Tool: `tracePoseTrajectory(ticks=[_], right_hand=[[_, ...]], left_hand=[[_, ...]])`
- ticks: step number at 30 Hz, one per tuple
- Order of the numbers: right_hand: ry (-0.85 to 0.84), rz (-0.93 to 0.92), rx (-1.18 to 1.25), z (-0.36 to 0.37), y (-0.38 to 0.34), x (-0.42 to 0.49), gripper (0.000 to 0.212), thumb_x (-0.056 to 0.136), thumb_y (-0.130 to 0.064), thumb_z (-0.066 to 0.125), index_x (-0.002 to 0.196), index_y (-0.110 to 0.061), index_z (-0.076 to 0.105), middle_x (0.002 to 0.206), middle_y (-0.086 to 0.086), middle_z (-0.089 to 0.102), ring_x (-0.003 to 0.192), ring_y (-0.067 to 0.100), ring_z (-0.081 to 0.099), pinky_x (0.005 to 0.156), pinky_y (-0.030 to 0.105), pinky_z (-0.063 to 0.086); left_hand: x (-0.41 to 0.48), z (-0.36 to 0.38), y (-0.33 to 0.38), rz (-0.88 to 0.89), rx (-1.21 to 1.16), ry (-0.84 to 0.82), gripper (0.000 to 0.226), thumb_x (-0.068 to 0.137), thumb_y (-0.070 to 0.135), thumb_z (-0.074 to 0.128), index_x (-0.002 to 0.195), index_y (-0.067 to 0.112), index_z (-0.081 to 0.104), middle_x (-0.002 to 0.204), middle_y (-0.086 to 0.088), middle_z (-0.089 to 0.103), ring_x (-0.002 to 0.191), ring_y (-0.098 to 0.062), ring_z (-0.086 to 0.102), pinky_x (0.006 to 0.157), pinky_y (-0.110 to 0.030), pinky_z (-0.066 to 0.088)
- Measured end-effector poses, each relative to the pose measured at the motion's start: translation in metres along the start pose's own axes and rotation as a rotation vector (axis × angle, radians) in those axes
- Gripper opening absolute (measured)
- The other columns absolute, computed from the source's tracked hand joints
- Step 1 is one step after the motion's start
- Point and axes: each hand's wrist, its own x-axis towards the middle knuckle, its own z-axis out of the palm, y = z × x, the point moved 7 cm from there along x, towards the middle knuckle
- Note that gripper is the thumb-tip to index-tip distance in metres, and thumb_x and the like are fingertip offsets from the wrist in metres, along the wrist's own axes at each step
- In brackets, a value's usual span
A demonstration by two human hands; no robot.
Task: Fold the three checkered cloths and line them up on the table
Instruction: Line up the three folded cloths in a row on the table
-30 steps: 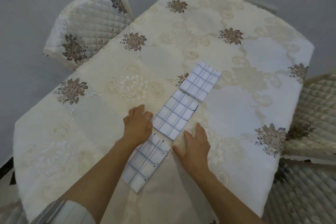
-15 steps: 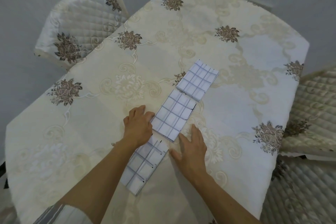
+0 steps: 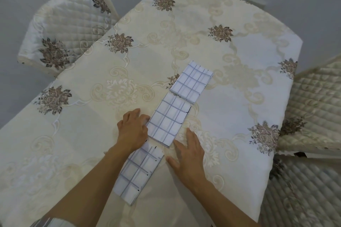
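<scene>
The left hand (image 3: 132,129) lay with bent fingers against the middle cloth (image 3: 169,120); whether it pinched could not be told. The right hand (image 3: 188,155) rested flat on the table (image 3: 230,112), fingers together, beside that cloth's corner. The near cloth (image 3: 138,169) lay between the wrists and the far cloth (image 3: 191,83) beyond the fingertips.

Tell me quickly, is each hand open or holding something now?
Left hand: bent fingers touch the middle cloth's edge; grip cannot be told.
Right hand: open, flat on the tablecloth.
</scene>
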Motion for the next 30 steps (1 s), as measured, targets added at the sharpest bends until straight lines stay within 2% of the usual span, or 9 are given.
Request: tracePoseTrajectory(ticks=[6, 11, 17, 21, 24, 28, 30], right_hand=[[-0.053, 0.001, -0.01, 0.0, 0.004, -0.002, 0.062, 0.084, -0.059, 0.051, 0.139, -0.031, 0.044, 0.162, 0.005, -0.01, 0.148, 0.022, -0.012, 0.115, 0.039, 0.001], [-0.044, 0.001, -0.003, 0.001, 0.001, -0.002, 0.062, 0.083, -0.058, 0.055, 0.139, -0.032, 0.044, 0.162, 0.006, -0.008, 0.148, 0.023, -0.011, 0.112, 0.035, -0.003], [-0.075, 0.01, -0.009, 0.006, 0.0, -0.005, 0.061, 0.084, -0.059, 0.054, 0.14, -0.037, 0.041, 0.161, 0.003, -0.012, 0.147, 0.022, -0.014, 0.116, 0.041, 0.002], [-0.075, 0.001, -0.003, 0.007, -0.001, -0.005, 0.06, 0.085, -0.059, 0.054, 0.14, -0.039, 0.04, 0.162, 0.002, -0.012, 0.147, 0.021, -0.015, 0.116, 0.041, 0.001], [-0.044, -0.001, 0.007, 0.0, 0.002, 0.001, 0.062, 0.083, -0.062, 0.052, 0.138, -0.035, 0.044, 0.162, 0.005, -0.004, 0.148, 0.022, -0.008, 0.116, 0.04, 0.005], [0.068, 0.086, 0.048, -0.024, 0.021, 0.021, 0.067, 0.076, -0.065, 0.05, 0.131, -0.026, 0.053, 0.16, 0.012, 0.016, 0.147, 0.03, 0.012, 0.113, 0.048, 0.021], [0.093, 0.136, 0.06, -0.036, 0.031, 0.034, 0.069, 0.076, -0.062, 0.053, 0.134, -0.024, 0.052, 0.16, 0.012, 0.016, 0.147, 0.029, 0.013, 0.113, 0.047, 0.021]], left_hand=[[0.001, 0.001, 0.002, -0.014, -0.032, 0.024, 0.036, 0.094, 0.018, 0.047, 0.126, 0.03, 0.056, 0.156, -0.002, 0.027, 0.141, -0.025, 0.018, 0.11, -0.048, 0.022], [0.0, 0.001, 0.003, -0.003, -0.018, 0.024, 0.035, 0.096, 0.02, 0.047, 0.129, 0.029, 0.054, 0.156, -0.002, 0.027, 0.14, -0.025, 0.018, 0.109, -0.046, 0.022], [-0.004, 0.0, 0.001, -0.004, -0.002, 0.01, 0.039, 0.094, 0.02, 0.047, 0.131, 0.03, 0.052, 0.156, -0.001, 0.025, 0.14, -0.024, 0.018, 0.109, -0.045, 0.023], [-0.004, 0.0, 0.0, -0.005, -0.002, 0.004, 0.038, 0.094, 0.02, 0.047, 0.131, 0.03, 0.052, 0.156, 0.0, 0.025, 0.14, -0.024, 0.018, 0.109, -0.045, 0.022], [-0.002, -0.003, -0.002, -0.02, -0.014, 0.018, 0.036, 0.095, 0.023, 0.046, 0.13, 0.027, 0.052, 0.156, -0.001, 0.026, 0.14, -0.024, 0.019, 0.11, -0.045, 0.023], [0.008, -0.01, -0.001, -0.021, -0.044, 0.065, 0.034, 0.097, 0.026, 0.047, 0.13, 0.024, 0.053, 0.156, -0.002, 0.028, 0.141, -0.024, 0.019, 0.11, -0.048, 0.022], [0.016, -0.013, 0.004, -0.005, -0.039, 0.075, 0.034, 0.096, 0.026, 0.047, 0.13, 0.024, 0.054, 0.156, -0.002, 0.029, 0.142, -0.024, 0.019, 0.11, -0.049, 0.023]])
